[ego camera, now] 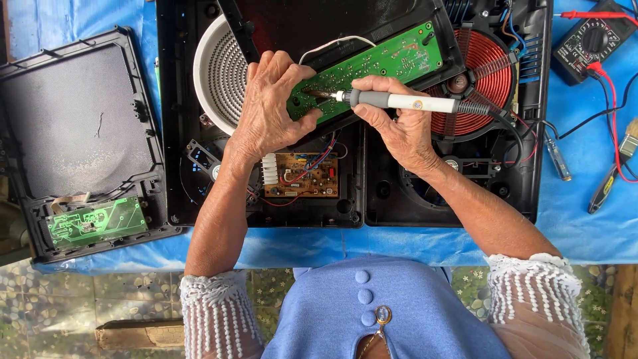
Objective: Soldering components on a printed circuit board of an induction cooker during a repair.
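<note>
I'm looking straight down on the long green circuit board (372, 66), lying slantwise across the black housing (392, 199) of an opened two-burner cooktop, and the soldering iron (399, 101) has its tip resting on the board near its left end — that's where the work is right now. My right hand (399, 129) is closed around the iron's grey-and-white handle like a pen, its cord trailing off to the right; my left hand (272, 106) is pressed down on the board's left end, fingers curled over its edge, holding it steady. By my reading the job sits mid-way: the casing is already apart, the board is out and exposed, a joint is being worked, and everything is yet to be closed up. Just below the hands a small brown circuit board (302, 176) with red and blue wires lies bare, the copper coil (488, 80) to the right is uncovered, and the white round heater plate (219, 73) shows to the left. Further left a separate black cover panel (80, 126) lies with a smaller green board (96, 223) at its lower edge. Off to the right on the blue sheet (585, 219) — a multimeter (591, 40) with red and black leads, and a screwdriver (557, 163)
</note>
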